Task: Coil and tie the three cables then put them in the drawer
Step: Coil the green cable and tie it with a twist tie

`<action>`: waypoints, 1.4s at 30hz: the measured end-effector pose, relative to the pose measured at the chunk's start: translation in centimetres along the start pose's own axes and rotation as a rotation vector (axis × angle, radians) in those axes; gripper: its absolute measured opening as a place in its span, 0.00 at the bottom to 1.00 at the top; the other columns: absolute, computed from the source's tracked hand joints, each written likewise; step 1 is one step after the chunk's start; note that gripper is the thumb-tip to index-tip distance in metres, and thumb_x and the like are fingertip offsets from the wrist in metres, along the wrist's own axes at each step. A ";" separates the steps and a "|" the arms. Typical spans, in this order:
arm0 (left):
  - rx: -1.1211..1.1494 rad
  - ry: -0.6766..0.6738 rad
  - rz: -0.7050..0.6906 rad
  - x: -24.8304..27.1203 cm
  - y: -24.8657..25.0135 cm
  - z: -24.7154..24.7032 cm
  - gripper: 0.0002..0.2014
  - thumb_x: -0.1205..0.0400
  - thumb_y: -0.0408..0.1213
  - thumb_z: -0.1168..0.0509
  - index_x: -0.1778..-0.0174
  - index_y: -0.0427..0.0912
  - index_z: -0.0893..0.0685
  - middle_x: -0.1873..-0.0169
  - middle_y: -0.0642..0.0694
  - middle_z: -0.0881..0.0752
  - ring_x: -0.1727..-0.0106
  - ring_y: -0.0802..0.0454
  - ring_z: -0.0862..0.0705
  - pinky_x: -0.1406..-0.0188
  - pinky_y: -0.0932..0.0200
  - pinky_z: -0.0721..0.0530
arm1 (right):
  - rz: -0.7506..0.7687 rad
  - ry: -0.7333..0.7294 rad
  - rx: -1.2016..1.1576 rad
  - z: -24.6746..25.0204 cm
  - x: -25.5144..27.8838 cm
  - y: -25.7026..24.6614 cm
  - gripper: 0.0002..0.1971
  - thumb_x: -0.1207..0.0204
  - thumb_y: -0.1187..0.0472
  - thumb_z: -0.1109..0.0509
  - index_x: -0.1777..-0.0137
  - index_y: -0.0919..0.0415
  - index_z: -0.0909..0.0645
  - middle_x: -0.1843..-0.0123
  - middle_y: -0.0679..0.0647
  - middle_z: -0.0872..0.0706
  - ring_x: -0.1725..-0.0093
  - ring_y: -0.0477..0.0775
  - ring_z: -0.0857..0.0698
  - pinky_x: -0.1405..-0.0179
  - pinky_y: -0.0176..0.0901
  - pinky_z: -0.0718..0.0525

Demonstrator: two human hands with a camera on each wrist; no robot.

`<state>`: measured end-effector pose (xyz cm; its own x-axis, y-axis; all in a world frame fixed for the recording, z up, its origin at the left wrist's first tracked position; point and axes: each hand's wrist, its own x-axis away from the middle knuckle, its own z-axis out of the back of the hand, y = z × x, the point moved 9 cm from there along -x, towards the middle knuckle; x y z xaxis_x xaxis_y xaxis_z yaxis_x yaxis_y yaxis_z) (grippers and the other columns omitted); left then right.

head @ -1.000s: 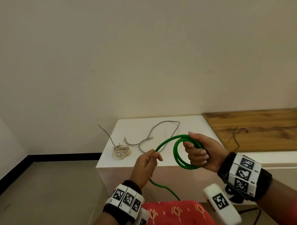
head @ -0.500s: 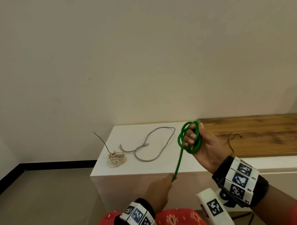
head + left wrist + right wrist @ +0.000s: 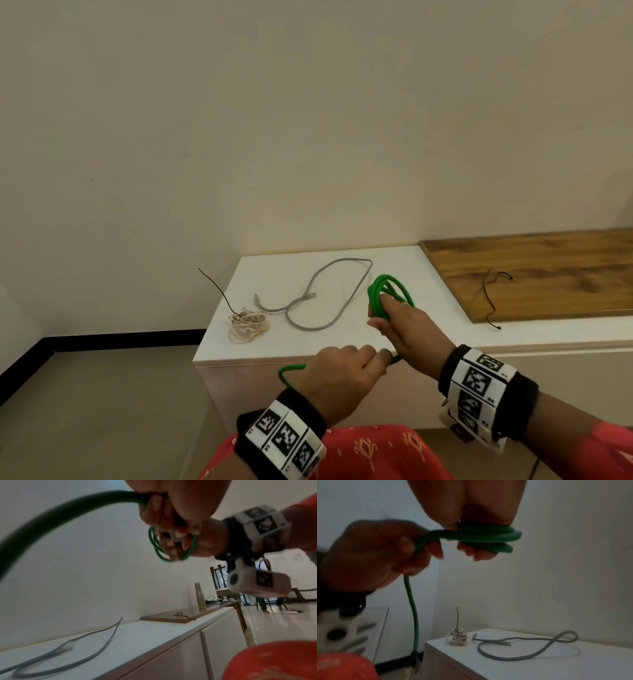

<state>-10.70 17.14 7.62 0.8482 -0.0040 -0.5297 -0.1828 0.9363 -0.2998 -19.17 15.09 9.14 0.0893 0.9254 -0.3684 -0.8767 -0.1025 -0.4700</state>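
Note:
My right hand (image 3: 383, 310) holds a small coil of green cable (image 3: 378, 291) above the white cabinet top (image 3: 428, 308), the loops wound round its fingers (image 3: 476, 553). Close below my right wrist, my left hand (image 3: 373, 359) grips the free length of the same cable (image 3: 51, 519). From the left hand (image 3: 373, 554) the tail (image 3: 412, 608) hangs down to its plug. A loose grey cable (image 3: 329, 294) lies on the cabinet. To its left sits a white cable (image 3: 248, 323), coiled, with a thin black wire sticking up from it.
A wooden board (image 3: 548, 270) lies on the cabinet's right part with a thin black tie wire (image 3: 489, 298) on it. The cabinet fronts (image 3: 223, 635) below are shut. Bare floor (image 3: 102, 411) lies to the left, and a wall stands behind.
My left hand, low in front of the cabinet half a second ago, has come up beside my right wrist with the green cable. My right hand has dropped a little with the coil.

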 end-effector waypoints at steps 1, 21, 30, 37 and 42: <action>-0.002 0.068 -0.002 -0.1 -0.4 0.8 0.07 0.21 0.44 0.43 0.55 0.48 0.22 0.74 0.54 0.19 0.79 0.57 0.22 0.85 0.62 0.29 | -0.024 -0.099 0.088 -1.0 0.1 0.2 0.13 0.19 0.52 0.44 0.52 0.63 0.28 0.60 0.57 0.16 0.61 0.59 0.18 0.60 0.49 0.23; 0.870 -0.065 0.769 5.2 -8.7 -4.9 0.07 0.15 0.36 0.48 0.53 0.44 0.25 0.77 0.53 0.30 0.76 0.58 0.35 0.72 0.59 0.34 | -0.427 -0.430 -1.664 -0.2 0.0 -1.1 0.18 0.42 0.47 0.21 0.72 0.58 0.24 0.87 0.46 0.31 0.90 0.41 0.32 0.94 0.29 0.33; 0.529 -0.584 0.549 3.4 -1.2 -5.8 0.16 0.14 0.36 0.48 0.32 0.35 0.35 0.47 0.34 0.16 0.49 0.39 0.17 0.51 0.49 0.21 | -0.561 0.088 -1.812 0.1 -0.3 1.1 0.21 0.21 0.46 0.46 0.69 0.59 0.27 0.83 0.47 0.32 0.86 0.43 0.33 0.89 0.31 0.32; 0.265 -0.506 0.184 -0.1 2.8 -1.9 0.09 0.22 0.34 0.35 0.47 0.38 0.21 0.60 0.41 0.13 0.63 0.41 0.15 0.78 0.55 0.31 | -0.572 0.191 -1.415 0.1 0.4 2.6 0.17 0.17 0.51 0.45 0.64 0.59 0.28 0.77 0.50 0.29 0.80 0.47 0.30 0.80 0.36 0.28; 0.134 -0.155 0.099 -0.8 0.6 1.2 0.06 0.28 0.48 0.39 0.64 0.51 0.22 0.70 0.56 0.18 0.71 0.59 0.23 0.79 0.67 0.28 | -0.461 -0.027 -0.930 -0.9 0.5 1.1 0.14 0.18 0.54 0.44 0.58 0.64 0.26 0.74 0.53 0.25 0.80 0.45 0.26 0.79 0.33 0.25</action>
<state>-10.88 18.13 8.79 0.8974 0.1345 -0.4203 -0.2102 0.9677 -0.1391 -19.63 15.11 7.75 0.3027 0.9529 0.0174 -0.0481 0.0335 -0.9983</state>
